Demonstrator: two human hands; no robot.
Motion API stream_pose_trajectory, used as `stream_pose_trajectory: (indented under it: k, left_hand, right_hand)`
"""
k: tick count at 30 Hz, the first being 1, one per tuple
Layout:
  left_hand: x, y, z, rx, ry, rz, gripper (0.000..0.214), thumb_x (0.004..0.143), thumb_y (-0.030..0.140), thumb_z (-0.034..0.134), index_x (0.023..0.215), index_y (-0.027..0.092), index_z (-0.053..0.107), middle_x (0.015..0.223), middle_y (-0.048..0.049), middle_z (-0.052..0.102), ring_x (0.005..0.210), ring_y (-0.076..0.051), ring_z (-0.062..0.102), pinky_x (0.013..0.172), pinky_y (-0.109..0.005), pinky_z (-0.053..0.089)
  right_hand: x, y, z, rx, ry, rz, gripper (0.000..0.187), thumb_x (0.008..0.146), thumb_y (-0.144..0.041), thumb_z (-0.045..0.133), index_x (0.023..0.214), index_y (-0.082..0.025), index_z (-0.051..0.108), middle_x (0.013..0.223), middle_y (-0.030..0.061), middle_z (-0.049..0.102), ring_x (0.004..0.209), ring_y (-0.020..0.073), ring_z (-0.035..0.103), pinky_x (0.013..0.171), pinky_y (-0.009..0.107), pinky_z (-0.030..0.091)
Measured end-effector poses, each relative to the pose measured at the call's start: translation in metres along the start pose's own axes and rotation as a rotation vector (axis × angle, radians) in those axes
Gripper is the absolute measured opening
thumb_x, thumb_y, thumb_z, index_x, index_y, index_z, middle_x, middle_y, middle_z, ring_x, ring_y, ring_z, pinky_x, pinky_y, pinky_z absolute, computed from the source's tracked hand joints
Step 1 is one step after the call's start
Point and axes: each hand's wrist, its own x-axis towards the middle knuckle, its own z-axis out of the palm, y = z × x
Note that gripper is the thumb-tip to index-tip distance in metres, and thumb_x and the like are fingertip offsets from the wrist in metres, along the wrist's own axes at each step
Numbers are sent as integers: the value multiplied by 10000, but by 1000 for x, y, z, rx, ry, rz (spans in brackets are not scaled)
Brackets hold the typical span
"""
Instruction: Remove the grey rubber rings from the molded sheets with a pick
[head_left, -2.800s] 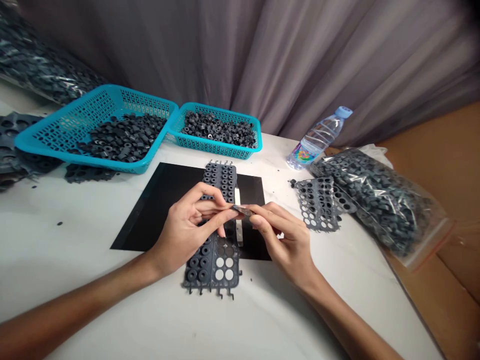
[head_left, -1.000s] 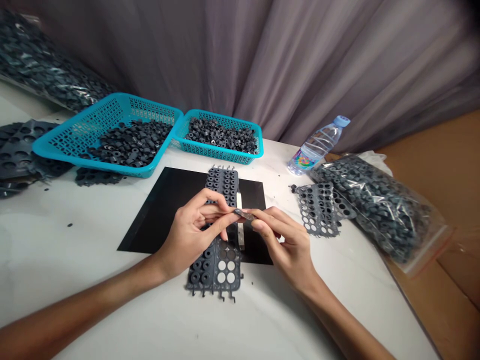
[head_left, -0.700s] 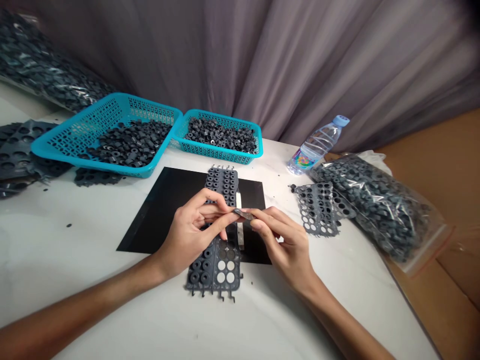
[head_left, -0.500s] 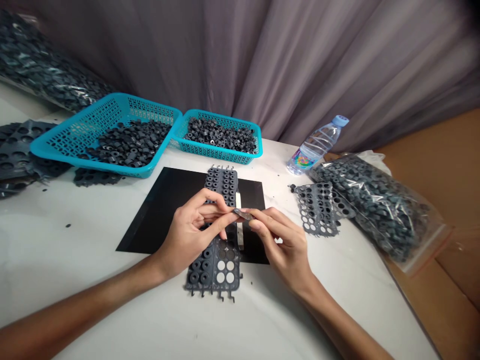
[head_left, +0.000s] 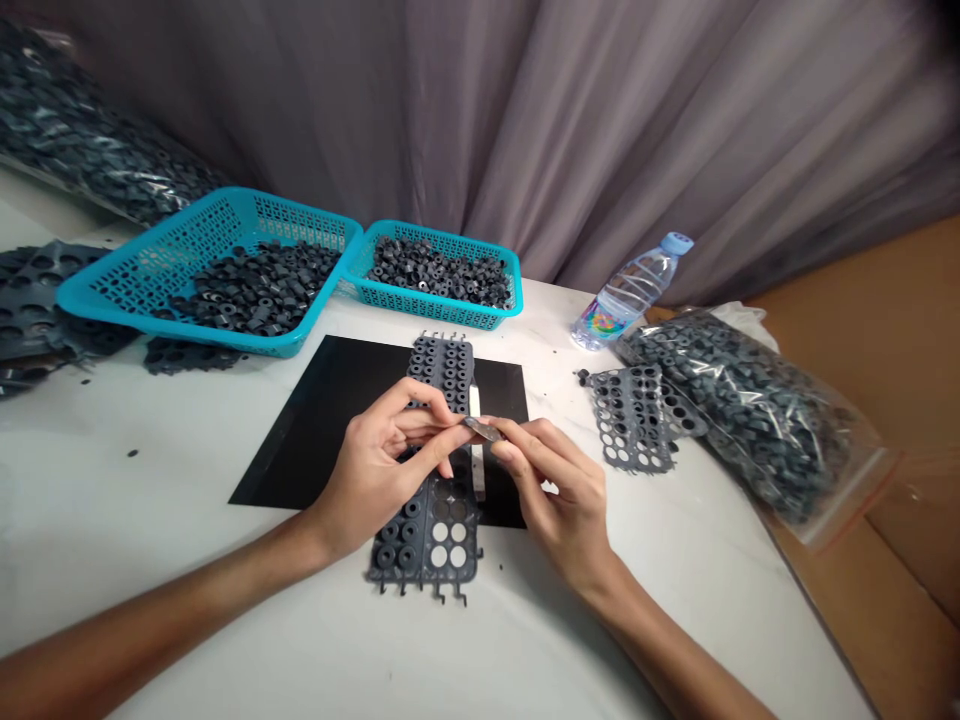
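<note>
My left hand (head_left: 382, 455) and my right hand (head_left: 566, 490) meet above a dark moulded sheet (head_left: 426, 575). Between their fingertips is a small, flat, dark, shiny piece (head_left: 484, 429); its exact kind is unclear. The left thumb and fingers pinch its left end, and the right thumb and fingers close on its right end. Below lies the sheet, with black ring-shaped parts in its left rows and open round holes at its near right. A narrow white and silver strip (head_left: 478, 475) lies along the sheet's right edge, its middle hidden by the hands.
Two blue baskets (head_left: 292, 345) (head_left: 450, 310) at the back hold loose black rings. A black mat (head_left: 292, 440) lies under the sheet. To the right are a water bottle (head_left: 630, 290), perforated sheets (head_left: 634, 420) and a bag of parts (head_left: 742, 410). Another full bag (head_left: 90, 130) is at the far left.
The view has shifted slightly. Both hands keep their hold on the small dark piece, and the right hand has tilted a little.
</note>
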Motion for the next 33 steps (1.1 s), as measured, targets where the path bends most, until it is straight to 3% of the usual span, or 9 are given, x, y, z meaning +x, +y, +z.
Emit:
stream_pose_trajectory:
  k: [19, 24, 33]
  left_hand:
    - [0, 0, 2, -8, 19, -15, 199, 955, 215, 750, 959, 201, 551, 761, 47, 702, 595, -70, 661, 636, -180, 548]
    - [-1, 0, 1, -16, 2, -15, 196, 957, 205, 746, 961, 203, 549, 744, 44, 699, 586, -74, 654, 624, -185, 542]
    - [-2, 0, 0, -28, -2, -7, 189, 954, 196, 740, 956, 200, 550, 726, 42, 679, 570, -90, 654, 602, -206, 542]
  right_hand:
    - [-1, -7, 7, -55, 54, 0, 322, 1004, -84, 626, 1290, -185, 736, 979, 71, 717, 803, 157, 642, 720, 310, 531]
    - [-1, -11, 7, -6, 75, 77, 260, 1024, -120, 609, 1217, -186, 769, 937, 61, 710, 767, 152, 638, 687, 306, 519]
    - [0, -8, 2, 28, 14, 78, 291, 1027, -145, 613, 1270, -207, 760, 942, 50, 717, 754, 144, 623, 673, 294, 510]
